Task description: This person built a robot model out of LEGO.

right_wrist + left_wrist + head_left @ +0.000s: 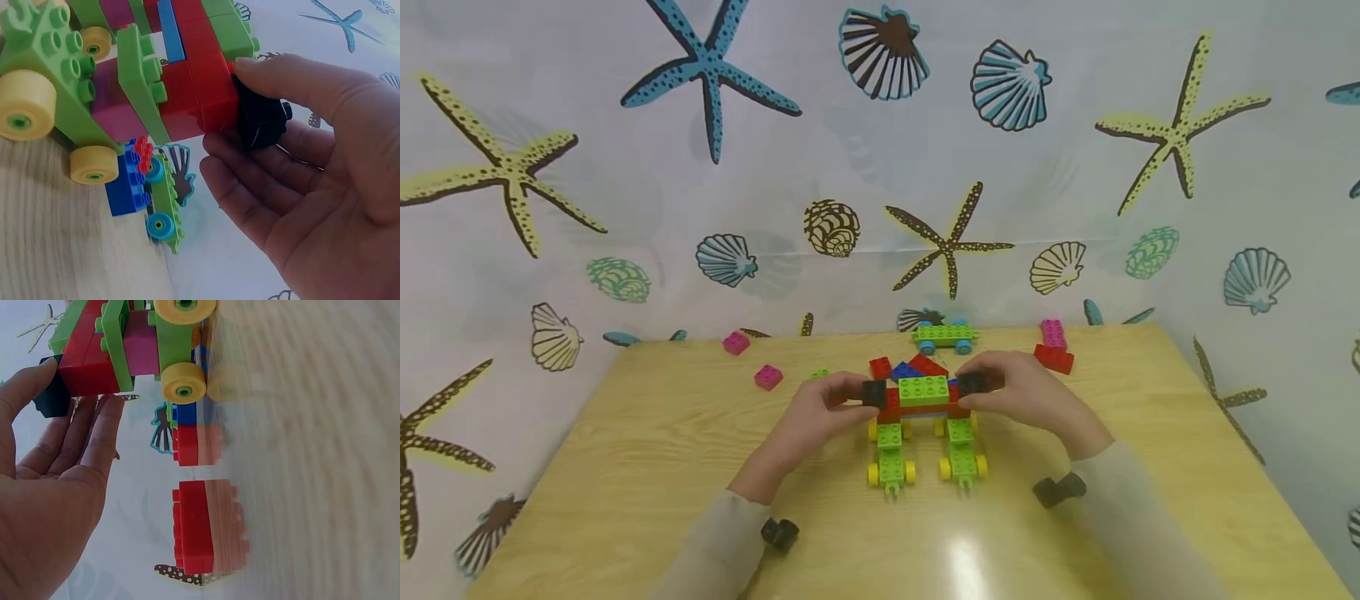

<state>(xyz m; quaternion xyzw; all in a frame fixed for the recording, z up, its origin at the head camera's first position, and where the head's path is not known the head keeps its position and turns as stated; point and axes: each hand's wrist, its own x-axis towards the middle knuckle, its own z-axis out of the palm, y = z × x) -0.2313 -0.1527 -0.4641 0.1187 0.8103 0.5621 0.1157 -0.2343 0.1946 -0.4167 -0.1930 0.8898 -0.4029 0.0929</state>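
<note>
A toy brick structure (923,390) stands mid-table. It has light green bricks on top, red bricks beneath and a blue piece under those. Two green wheeled bases (891,454) with yellow wheels support it, with pink bricks (115,100) in between. My left hand (827,408) holds its left end, the thumb and fingers around the red brick (90,365) there. At the right end, my right hand (1030,390) pinches the red brick (212,81). A black block-like piece (53,394) sits at the left fingertips, and a similar black piece (259,119) at the right ones.
Behind the structure are a green base with blue wheels (946,335), red bricks (928,365) and a blue brick (907,372). Pink bricks (768,377) lie back left. A red brick (1054,359) and a pink brick (1054,333) lie back right, before a patterned cloth (775,275).
</note>
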